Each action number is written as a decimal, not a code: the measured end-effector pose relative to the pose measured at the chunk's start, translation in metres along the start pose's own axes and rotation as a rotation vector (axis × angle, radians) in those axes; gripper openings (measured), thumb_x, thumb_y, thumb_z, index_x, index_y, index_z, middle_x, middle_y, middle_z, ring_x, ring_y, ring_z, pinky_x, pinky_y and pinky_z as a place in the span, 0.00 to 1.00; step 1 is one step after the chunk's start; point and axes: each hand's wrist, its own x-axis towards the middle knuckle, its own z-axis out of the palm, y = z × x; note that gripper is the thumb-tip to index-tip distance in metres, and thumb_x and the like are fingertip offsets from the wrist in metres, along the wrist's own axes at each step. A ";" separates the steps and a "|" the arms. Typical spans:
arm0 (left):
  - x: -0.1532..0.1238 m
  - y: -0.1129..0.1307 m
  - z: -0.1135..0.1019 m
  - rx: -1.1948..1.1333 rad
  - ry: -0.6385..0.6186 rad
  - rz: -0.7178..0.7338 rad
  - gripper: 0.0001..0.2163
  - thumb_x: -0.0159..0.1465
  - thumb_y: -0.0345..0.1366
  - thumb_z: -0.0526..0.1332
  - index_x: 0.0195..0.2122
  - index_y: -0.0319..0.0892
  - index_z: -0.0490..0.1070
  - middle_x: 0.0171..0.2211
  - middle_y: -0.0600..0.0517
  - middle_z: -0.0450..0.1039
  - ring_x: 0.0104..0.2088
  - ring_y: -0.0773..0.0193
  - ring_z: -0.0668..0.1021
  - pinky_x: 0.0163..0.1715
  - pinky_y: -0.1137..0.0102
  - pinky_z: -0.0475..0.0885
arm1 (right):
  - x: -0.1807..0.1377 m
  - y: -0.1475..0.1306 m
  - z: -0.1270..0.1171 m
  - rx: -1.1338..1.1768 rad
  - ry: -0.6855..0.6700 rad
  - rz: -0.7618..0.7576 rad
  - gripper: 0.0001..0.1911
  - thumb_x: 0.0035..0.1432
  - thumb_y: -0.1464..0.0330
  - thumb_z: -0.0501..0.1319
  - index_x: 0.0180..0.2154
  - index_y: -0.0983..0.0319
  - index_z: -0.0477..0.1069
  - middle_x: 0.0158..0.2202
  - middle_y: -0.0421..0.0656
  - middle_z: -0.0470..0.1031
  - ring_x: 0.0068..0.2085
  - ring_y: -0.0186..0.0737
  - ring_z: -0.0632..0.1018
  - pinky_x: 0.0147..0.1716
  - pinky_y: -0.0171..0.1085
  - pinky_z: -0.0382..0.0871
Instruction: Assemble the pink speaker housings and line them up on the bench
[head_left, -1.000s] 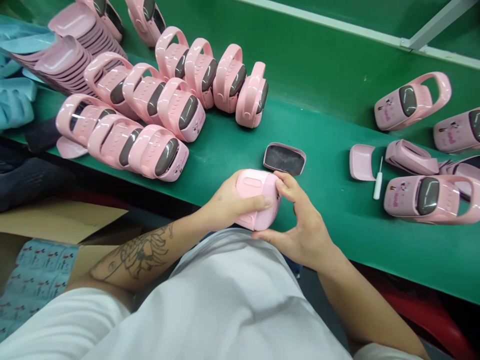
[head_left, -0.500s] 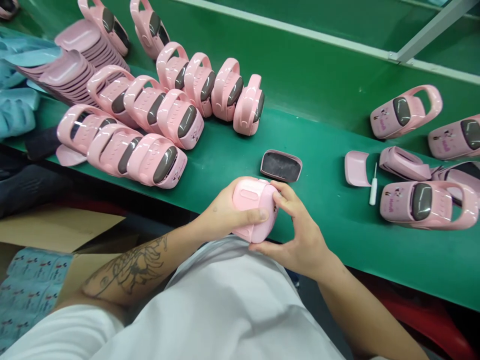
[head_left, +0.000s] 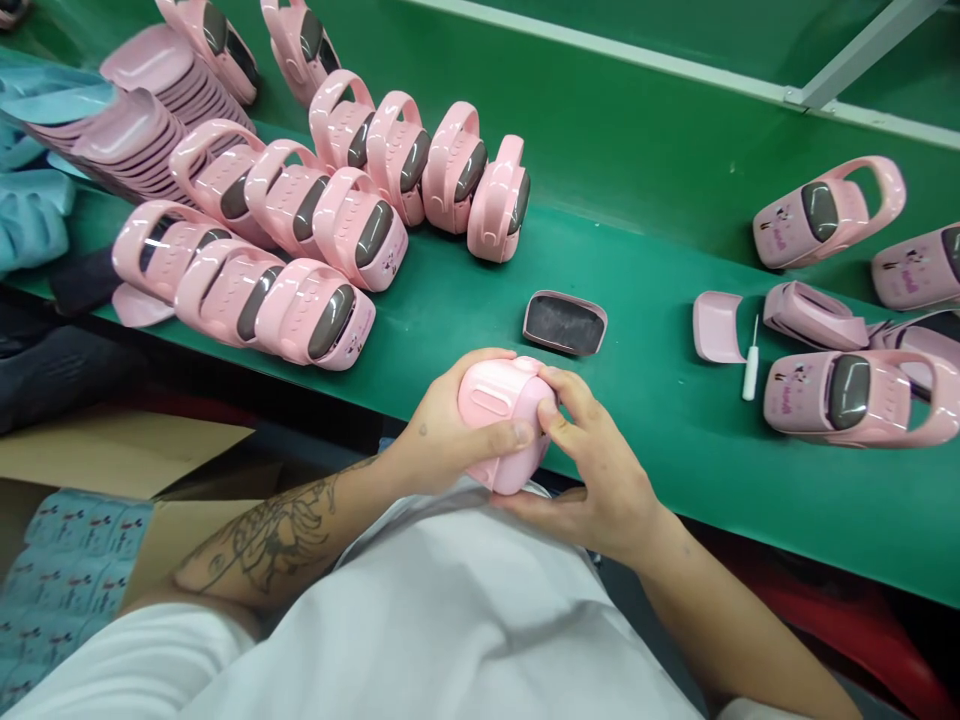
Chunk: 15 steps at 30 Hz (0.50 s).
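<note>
Both hands hold one pink plastic case at the near edge of the green belt, close to my body. My left hand wraps it from the left, thumb lying across its front. My right hand cups it from the right and below, fingertips pressing its right side. Just beyond it on the belt lies a loose dark lid with a pink rim.
Several finished pink cases with dark windows and handles crowd the belt's left; more lie at the right with a pink cover and a small white tool. Stacked pink trays sit far left. A cardboard box stands lower left.
The case has been turned slightly and drawn a little nearer my body between both hands. My right fingers have shifted along its right side. Everything on the belt lies as before.
</note>
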 end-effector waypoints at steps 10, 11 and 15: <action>0.017 0.001 0.002 -0.117 0.016 0.001 0.36 0.53 0.48 0.80 0.59 0.41 0.71 0.55 0.41 0.80 0.54 0.45 0.82 0.52 0.57 0.78 | 0.008 0.007 0.002 0.014 0.035 0.074 0.56 0.55 0.56 0.79 0.75 0.46 0.49 0.73 0.56 0.61 0.72 0.67 0.68 0.67 0.71 0.67; 0.018 0.001 0.003 -0.116 0.022 -0.002 0.35 0.54 0.47 0.80 0.59 0.41 0.72 0.55 0.41 0.80 0.54 0.45 0.82 0.52 0.56 0.77 | 0.008 0.007 0.002 0.014 0.042 0.079 0.55 0.56 0.56 0.79 0.75 0.47 0.50 0.73 0.55 0.61 0.73 0.67 0.67 0.68 0.71 0.67; 0.020 0.001 0.005 -0.134 -0.009 -0.041 0.33 0.56 0.47 0.79 0.59 0.40 0.72 0.54 0.40 0.80 0.53 0.45 0.82 0.52 0.56 0.78 | 0.001 0.007 0.002 -0.026 0.051 0.078 0.56 0.57 0.56 0.78 0.76 0.51 0.49 0.74 0.58 0.60 0.74 0.66 0.65 0.70 0.69 0.65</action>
